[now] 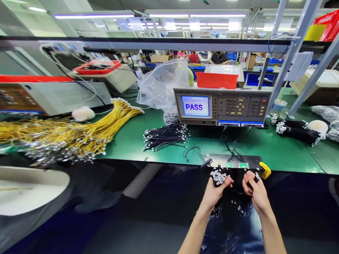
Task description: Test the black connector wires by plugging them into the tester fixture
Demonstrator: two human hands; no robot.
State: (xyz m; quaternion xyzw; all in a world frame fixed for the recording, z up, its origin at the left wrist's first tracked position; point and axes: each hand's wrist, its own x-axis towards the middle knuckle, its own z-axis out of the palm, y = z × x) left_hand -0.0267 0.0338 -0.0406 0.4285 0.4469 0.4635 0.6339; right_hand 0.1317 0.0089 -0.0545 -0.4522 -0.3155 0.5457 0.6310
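My left hand (215, 192) is closed around a bundle of black cables (218, 177), with their white connector ends bunched above the fist. To its right, my right hand (256, 192) pinches a few black cables whose white ends (256, 176) stick out by the fingers; how many it holds I cannot tell. Both hands are just in front of a black test fixture (250, 159) at the bench edge. Two small green circuit boards, the left one (229, 164) and the right one (243, 165), sit on it, with black wires running up to the tester (222, 107), whose screen reads PASS.
Loose black cables (165, 137) lie left of the tester, and tied black bundles (299, 134) lie to the right. Yellow cables (87, 135) are heaped at left. A yellow clip-like piece (265, 170) projects from the fixture's right end. A clear plastic bag (164, 84) stands behind.
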